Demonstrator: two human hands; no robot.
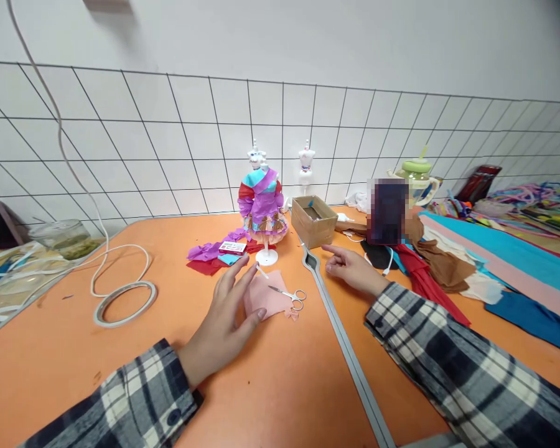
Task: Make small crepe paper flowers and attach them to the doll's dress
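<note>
My left hand [228, 311] reaches over the orange table with its fingers apart, at the left edge of a square of pink crepe paper [261, 295]. A small white strip [262, 271] shows by its fingertips; I cannot tell whether they touch it. Small scissors [289, 295] lie partly open on the pink paper, with pink scraps [292, 315] beside them. My right hand [352, 267] holds nothing visible; its index finger stretches towards a small cardboard box [313, 224]. Behind the paper stands a mini dress form [262, 202] in a purple, blue and red paper dress.
A grey metal arm [345, 342] runs along the table between my hands. At left lie a tape roll [125, 305] and a white cable [96, 218]. Coloured crepe paper [443, 261] covers the right side, near a blurred-out phone [388, 211]. A bare dress form [306, 165] stands behind.
</note>
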